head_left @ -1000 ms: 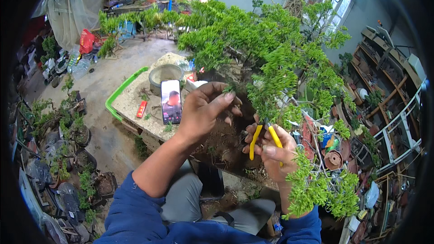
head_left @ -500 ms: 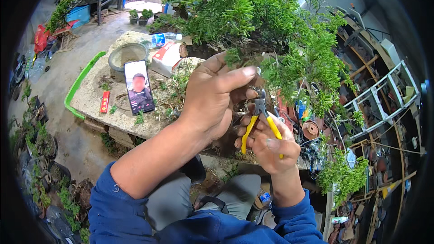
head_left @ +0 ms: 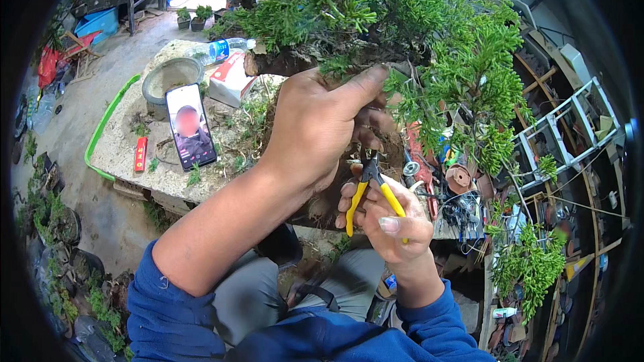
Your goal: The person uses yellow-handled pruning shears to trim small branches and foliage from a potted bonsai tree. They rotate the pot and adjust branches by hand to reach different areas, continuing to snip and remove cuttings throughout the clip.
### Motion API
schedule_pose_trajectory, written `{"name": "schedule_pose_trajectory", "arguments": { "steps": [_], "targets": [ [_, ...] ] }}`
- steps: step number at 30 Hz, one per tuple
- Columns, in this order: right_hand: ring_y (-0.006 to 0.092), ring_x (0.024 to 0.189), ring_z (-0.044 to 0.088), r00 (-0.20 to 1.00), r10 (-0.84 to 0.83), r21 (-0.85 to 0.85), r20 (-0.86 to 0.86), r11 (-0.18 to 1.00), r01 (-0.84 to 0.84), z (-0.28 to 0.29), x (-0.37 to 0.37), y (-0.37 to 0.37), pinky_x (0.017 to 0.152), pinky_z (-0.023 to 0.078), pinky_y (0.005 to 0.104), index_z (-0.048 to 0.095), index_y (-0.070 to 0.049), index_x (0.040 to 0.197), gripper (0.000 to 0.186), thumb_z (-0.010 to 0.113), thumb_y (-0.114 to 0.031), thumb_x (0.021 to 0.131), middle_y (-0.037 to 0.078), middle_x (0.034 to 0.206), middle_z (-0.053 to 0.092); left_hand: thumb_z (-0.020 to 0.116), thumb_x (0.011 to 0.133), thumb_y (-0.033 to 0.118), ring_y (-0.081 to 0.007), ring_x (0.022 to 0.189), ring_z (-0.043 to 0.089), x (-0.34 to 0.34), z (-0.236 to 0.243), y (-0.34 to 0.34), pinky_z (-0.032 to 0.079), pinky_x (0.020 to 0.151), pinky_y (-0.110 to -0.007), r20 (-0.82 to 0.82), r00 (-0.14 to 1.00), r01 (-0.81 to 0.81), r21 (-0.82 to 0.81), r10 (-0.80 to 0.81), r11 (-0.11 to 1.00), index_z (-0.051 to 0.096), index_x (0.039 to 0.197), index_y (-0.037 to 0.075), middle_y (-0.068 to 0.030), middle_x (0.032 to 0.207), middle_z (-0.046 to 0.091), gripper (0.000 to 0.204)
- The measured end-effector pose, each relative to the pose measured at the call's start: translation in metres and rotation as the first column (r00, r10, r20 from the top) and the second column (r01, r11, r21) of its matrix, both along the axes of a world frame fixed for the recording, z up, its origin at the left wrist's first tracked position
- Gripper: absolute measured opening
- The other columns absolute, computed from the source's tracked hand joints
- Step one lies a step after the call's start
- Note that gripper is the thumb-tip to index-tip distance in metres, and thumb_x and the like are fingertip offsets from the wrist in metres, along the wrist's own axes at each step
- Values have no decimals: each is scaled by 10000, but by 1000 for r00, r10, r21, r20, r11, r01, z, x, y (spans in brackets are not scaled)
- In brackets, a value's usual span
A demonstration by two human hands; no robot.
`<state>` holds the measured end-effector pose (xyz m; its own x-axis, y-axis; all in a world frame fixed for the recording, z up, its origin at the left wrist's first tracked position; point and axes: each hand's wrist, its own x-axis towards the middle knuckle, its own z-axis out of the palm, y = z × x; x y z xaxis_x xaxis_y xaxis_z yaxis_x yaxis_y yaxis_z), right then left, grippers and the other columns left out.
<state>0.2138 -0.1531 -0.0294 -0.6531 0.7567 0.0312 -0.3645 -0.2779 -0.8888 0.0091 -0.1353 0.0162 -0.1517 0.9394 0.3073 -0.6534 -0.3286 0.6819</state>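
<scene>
A bushy green juniper (head_left: 402,20) fills the upper middle, its foliage hanging over the table. My left hand (head_left: 308,121) reaches in under it, closed on a juniper branch, with the thumb along the top. Its fingertips are partly hidden by leaves and shadow. Just below, my right hand (head_left: 396,221) holds yellow-handled pliers (head_left: 355,208) palm up, thumb over one grip. The handles are spread, and the dark jaws (head_left: 371,157) point up at the left fingertips. Whether the jaws bite on anything cannot be made out.
Left on the sandy tabletop (head_left: 121,121) are a phone (head_left: 191,127), a grey bowl (head_left: 157,84), a red packet (head_left: 141,154), a white-and-red box (head_left: 230,80) and a plastic bottle (head_left: 225,48). Tools and a brown pot (head_left: 458,179) crowd the right. A pale metal frame (head_left: 570,134) stands beyond.
The view has shifted, so the table items sit farther left. The pliers and my right hand have moved slightly left and down from the foliage. My left hand keeps its closed hold.
</scene>
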Motion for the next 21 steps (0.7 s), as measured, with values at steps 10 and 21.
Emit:
{"name": "schedule_pose_trajectory", "arguments": {
  "steps": [10, 21],
  "targets": [
    [318, 1165, 635, 1000, 10, -9, 4, 1000, -10, -11, 5, -2, 983, 541, 469, 425, 73, 1522, 862, 742, -141, 749, 246, 1344, 616, 669, 1002, 168, -174, 703, 728, 0, -8, -3, 545, 564, -266, -38, 997, -68, -15, 67, 998, 660, 1076, -82, -123, 884, 738, 261],
    [340, 1160, 634, 999, -30, -32, 19, 999, 30, -15, 14, -5, 986, 530, 485, 464, 71, 1489, 855, 753, -156, 717, 246, 1332, 619, 719, 964, 142, -195, 660, 736, 11, 9, -1, 527, 481, -275, -64, 959, -277, 7, 277, 961, 484, 1331, -148, -154, 839, 708, 524]
  ]
}}
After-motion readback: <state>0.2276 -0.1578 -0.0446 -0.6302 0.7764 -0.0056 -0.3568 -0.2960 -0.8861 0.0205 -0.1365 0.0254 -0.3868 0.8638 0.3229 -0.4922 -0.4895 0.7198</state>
